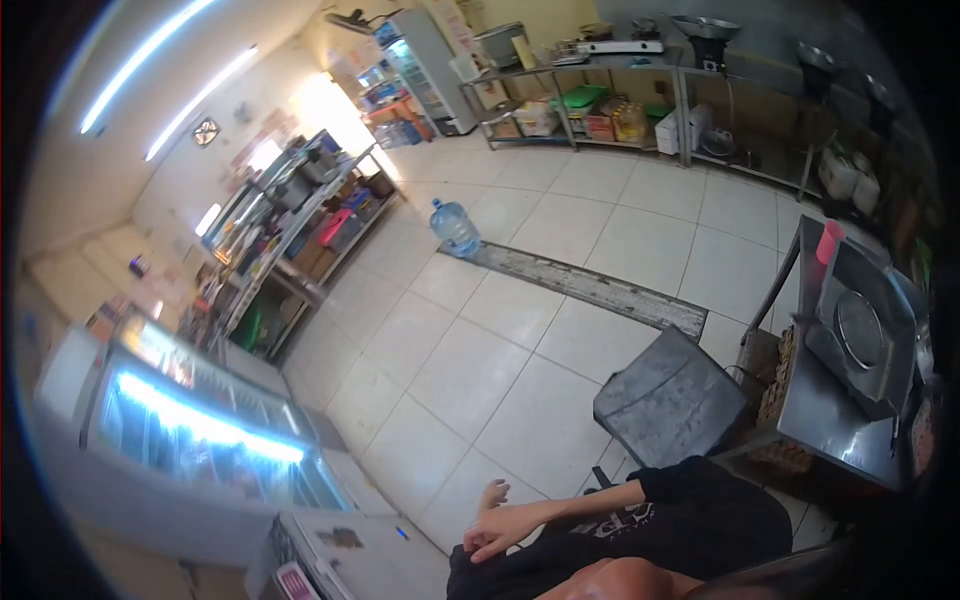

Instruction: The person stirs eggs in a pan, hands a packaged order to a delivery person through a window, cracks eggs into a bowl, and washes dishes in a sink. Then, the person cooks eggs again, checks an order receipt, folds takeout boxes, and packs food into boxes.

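My right hand (502, 529) reaches across to the left in front of my black shirt (690, 510). Its fingers are loosely spread and point down toward the dark cloth, with no object seen in them. Just beyond it, my left hand (493, 492) shows only in part, the rest hidden behind the right. Its visible fingers look apart and hold nothing I can see. Nearest to both hands is a white chest cabinet (375, 555) at lower left. A dark grey square-topped stool or table (675, 395) stands to the right.
A blue water jug (455, 228) stands on the tiled floor (440, 350) beside a drain strip (590, 285). A lit display fridge (210, 425) is at left, loaded shelving (300, 230) behind it. Stove counters (620, 62) line the back. A metal worktable (835, 410) holds a tray at right.
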The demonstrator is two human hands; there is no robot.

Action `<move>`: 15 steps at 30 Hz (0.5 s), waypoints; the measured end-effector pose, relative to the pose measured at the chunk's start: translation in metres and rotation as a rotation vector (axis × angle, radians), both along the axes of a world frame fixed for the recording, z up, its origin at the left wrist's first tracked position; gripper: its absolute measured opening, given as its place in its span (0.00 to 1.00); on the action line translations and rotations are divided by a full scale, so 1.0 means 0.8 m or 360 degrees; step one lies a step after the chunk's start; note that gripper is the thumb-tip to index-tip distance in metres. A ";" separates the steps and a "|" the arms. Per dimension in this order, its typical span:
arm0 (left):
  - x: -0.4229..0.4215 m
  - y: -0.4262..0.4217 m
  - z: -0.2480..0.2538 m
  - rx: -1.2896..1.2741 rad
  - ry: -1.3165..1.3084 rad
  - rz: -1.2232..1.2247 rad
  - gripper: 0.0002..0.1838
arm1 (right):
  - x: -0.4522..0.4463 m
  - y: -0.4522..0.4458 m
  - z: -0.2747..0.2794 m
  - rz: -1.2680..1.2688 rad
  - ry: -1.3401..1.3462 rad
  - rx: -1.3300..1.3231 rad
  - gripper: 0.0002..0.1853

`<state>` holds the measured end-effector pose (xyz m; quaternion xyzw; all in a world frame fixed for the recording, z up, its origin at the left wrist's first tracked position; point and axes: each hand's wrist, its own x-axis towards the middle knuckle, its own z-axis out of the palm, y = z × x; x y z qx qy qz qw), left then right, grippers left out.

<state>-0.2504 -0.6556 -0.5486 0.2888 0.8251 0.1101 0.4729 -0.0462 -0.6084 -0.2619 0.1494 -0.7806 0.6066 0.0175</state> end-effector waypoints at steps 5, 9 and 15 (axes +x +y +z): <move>-0.133 0.211 0.034 0.0002 -0.0264 0.0100 0.28 | -0.097 0.202 0.015 -0.0277 -0.0028 0.0189 0.20; -0.216 0.445 0.000 0.0142 -0.0067 -0.0197 0.29 | -0.206 0.403 -0.042 -0.0547 0.0000 0.0356 0.15; -0.282 0.887 -0.007 0.0594 0.0261 -0.0534 0.31 | -0.218 0.682 0.048 -0.1080 -0.0047 -0.0404 0.17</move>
